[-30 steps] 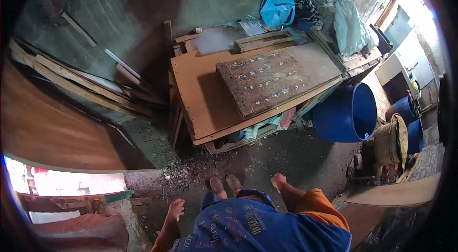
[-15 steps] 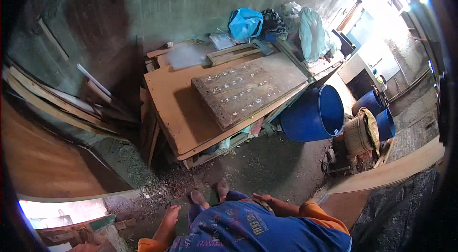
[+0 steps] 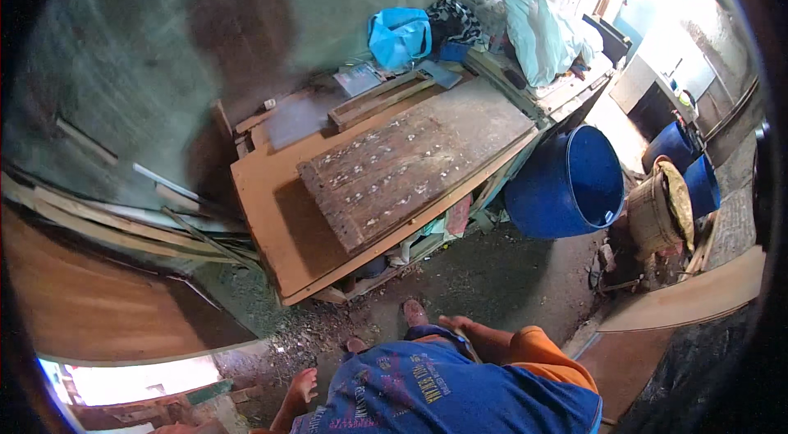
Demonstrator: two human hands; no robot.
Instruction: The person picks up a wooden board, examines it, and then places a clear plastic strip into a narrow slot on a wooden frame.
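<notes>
My left hand (image 3: 304,385) hangs low beside my blue shirt, its fingers loosely bent and apart, with nothing seen in it. On the other side, my right hand (image 3: 456,324) is in front of my waist, fingers loosely stretched out; its underside is hidden, and I see no thing in it. Neither hand touches the low wooden table (image 3: 261,212) in front of me. On that table lies a thick, worn wooden board (image 3: 410,163) speckled with pale spots. Behind the board is a small wooden frame (image 3: 379,103).
A blue bag (image 3: 400,37) and a pale plastic sack (image 3: 533,27) rest at the table's back. A large blue barrel (image 3: 542,188) stands at its right end, near a woven basket (image 3: 654,212). Wooden strips (image 3: 107,220) lean on the left; debris litters the floor (image 3: 460,286).
My view has turned and come nearer the table. My feet have shifted in a step. Both hands stay low by my body, and the things on the table lie as before.
</notes>
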